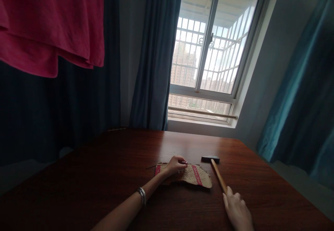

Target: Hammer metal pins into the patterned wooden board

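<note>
A tan perforated piece (194, 177) with pink-red bands lies flat on the dark wooden table (104, 175). My left hand (176, 164) rests on its left part, fingers pinched together on something small that I cannot make out. A bracelet sits on that wrist. My right hand (237, 210) is closed round the lower end of a wooden hammer handle (218, 176). The hammer's dark head (210, 159) lies on the table just right of the tan piece.
A window (208, 56) with a metal grille faces the far table edge, with blue curtains (153, 56) on both sides. A red cloth (52, 22) hangs at the upper left. A thin dark stick (151, 167) lies left of the tan piece.
</note>
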